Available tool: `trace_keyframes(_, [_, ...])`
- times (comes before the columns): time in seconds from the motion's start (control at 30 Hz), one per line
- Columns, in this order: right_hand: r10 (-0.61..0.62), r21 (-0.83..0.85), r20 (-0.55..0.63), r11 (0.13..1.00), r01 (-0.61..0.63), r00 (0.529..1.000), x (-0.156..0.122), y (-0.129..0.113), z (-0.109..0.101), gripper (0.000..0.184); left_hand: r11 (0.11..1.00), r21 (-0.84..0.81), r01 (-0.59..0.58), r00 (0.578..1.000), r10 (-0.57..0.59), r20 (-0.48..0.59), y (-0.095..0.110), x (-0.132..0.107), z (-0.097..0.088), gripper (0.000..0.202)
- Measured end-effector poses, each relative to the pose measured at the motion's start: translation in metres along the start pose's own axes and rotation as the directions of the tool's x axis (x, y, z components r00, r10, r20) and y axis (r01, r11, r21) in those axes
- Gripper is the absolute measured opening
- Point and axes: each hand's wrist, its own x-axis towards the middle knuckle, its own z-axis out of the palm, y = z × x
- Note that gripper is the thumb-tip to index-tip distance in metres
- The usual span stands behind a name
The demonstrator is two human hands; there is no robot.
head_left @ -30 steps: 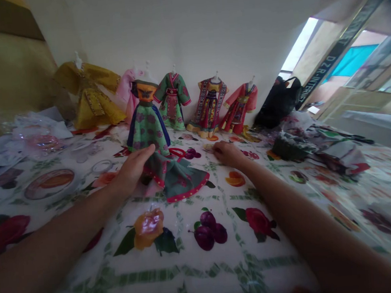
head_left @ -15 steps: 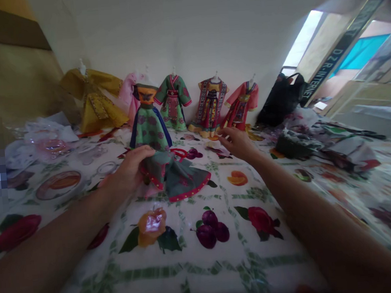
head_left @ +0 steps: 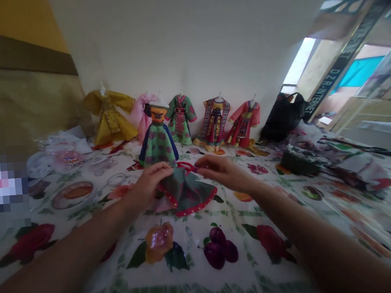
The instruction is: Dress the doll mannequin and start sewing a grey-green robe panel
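Across the fruit-printed desk [head_left: 202, 229], the right hand [head_left: 222, 169] had swung in to the red ribbon [head_left: 186, 166], its grip impossible to tell, while the left hand [head_left: 150, 179] still pinched the grey-green doll skirt [head_left: 194, 192] in front of the butterfly-bodiced dress [head_left: 157, 142], so both seemed occupied with one garment.

One camera sits on the person's head. It looks forward and down across the bench [head_left: 212, 276]. The arms [head_left: 85, 247] come in very close at the bottom corners. The left hand [head_left: 152, 181] and right hand [head_left: 224, 173] are farther off, then the dresses [head_left: 181, 120], then the wall [head_left: 190, 38]
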Motion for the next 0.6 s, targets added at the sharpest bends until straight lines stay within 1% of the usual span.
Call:
trace_keyframes(0.07, [-0.021,0.047,0.036,0.999,0.019,0.999,-0.002,-0.012,0.019,0.031,0.996,0.085,-0.014,0.999,0.010,0.046,-0.002,-0.002,0.002,0.024])
trace_keyframes(0.17, [-0.025,0.111,0.024,0.994,0.022,0.999,-0.004,-0.017,0.041,0.042,0.983,0.184,-0.028,0.993,0.007,0.115,-0.005,-0.006,0.006,0.029])
trace_keyframes(0.2, [-0.014,0.122,0.012,0.992,0.013,1.000,-0.004,-0.015,0.046,0.041,0.983,0.183,-0.030,0.992,0.006,0.128,-0.005,-0.007,0.007,0.032])
trace_keyframes(0.27, [0.001,0.132,-0.030,0.991,0.003,1.000,-0.004,-0.010,0.052,0.031,0.990,0.141,-0.023,0.988,0.001,0.154,-0.006,-0.008,0.010,0.039])
trace_keyframes(0.33, [-0.005,0.142,-0.088,0.990,0.017,0.996,-0.002,-0.001,0.055,0.020,0.995,0.097,0.002,0.979,-0.021,0.201,-0.007,-0.009,0.011,0.045])
trace_keyframes(0.4, [-0.013,0.141,-0.151,0.989,0.034,0.989,0.001,0.009,0.054,0.014,0.995,0.096,0.026,0.966,-0.050,0.252,-0.007,-0.008,0.010,0.047])
trace_keyframes(0.47, [-0.001,0.150,-0.194,0.988,0.030,0.981,0.004,0.019,0.051,0.010,0.995,0.098,0.024,0.964,-0.049,0.263,-0.007,-0.006,0.008,0.047])
trace_keyframes(0.53, [0.032,0.242,-0.198,0.970,0.018,0.980,0.006,0.026,0.046,0.009,0.996,0.083,-0.013,0.976,-0.005,0.218,-0.006,-0.003,0.004,0.045])
trace_keyframes(0.6, [0.087,0.412,-0.186,0.911,-0.003,0.979,0.008,0.028,0.039,0.009,0.996,0.069,-0.058,0.991,0.049,0.126,-0.005,0.001,0.000,0.044])
